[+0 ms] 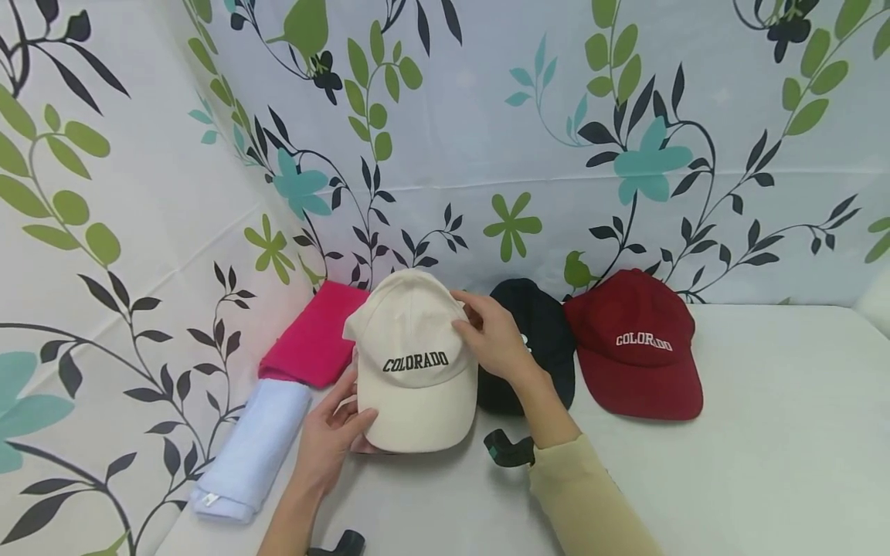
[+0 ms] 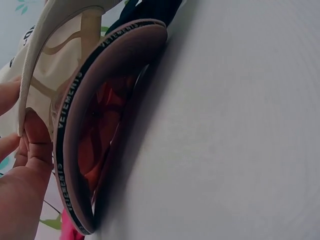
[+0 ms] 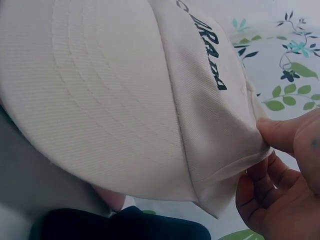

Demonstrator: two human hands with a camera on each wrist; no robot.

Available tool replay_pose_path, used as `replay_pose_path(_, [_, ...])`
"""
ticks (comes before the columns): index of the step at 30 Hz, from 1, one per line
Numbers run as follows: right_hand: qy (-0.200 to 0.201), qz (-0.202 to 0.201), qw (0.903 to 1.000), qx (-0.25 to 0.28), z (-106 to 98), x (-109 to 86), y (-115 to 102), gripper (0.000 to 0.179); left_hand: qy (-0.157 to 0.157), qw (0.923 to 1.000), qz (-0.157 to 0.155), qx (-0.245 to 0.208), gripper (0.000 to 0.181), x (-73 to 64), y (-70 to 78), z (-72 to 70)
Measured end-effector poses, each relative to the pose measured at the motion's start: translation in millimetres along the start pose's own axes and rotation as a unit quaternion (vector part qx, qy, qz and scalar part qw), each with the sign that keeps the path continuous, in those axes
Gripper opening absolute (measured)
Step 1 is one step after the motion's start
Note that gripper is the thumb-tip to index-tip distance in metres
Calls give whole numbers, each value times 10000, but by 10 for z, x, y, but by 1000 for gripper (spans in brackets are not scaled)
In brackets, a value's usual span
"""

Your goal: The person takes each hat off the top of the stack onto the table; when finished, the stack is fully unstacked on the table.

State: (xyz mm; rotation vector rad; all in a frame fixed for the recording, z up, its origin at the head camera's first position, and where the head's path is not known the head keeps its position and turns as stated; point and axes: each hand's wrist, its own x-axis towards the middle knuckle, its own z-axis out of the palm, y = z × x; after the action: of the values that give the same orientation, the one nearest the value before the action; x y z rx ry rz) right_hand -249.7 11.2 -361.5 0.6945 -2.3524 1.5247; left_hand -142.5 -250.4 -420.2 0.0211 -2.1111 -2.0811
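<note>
In the head view, soft, even light is filling the scene, making the desk (image 1: 779, 378) and backdrop (image 1: 452, 100) look pale; only a faint shadow is lying beneath the white cap (image 1: 417, 394). The left wrist view is looking dimmer and greyer, with deep shadow gathering inside the pink cap (image 2: 72, 135) and along its lower edge. In the muted right wrist view, a dark shape (image 3: 130, 226) at the bottom is losing nearly all detail.

Left hand (image 2: 25, 170) pinches cream cap's brim (image 2: 50, 26); 1 pink cap (image 2: 76, 117) beside.
</note>
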Motion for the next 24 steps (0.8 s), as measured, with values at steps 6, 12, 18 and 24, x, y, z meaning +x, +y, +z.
replay_pose_path(6, [61, 36, 10000, 60, -95, -4, -46, 42, -74, 9999, 112, -9, 71, 3, 46, 66])
replay_pose_path(12, [116, -93, 9999, 55, -164, 2, -65, 42, 22, 9997, 245, 59, 71, -3, 73, 136])
replay_pose_path(18, [199, -92, 9997, 54, -238, -7, -65, 42, 110, 9995, 279, 48, 71, -16, 61, 240])
replay_pose_path(24, [242, -136, 9996, -42, -337, -15, -58, 41, 85, 9990, 435, -52, 69, -5, 67, 344])
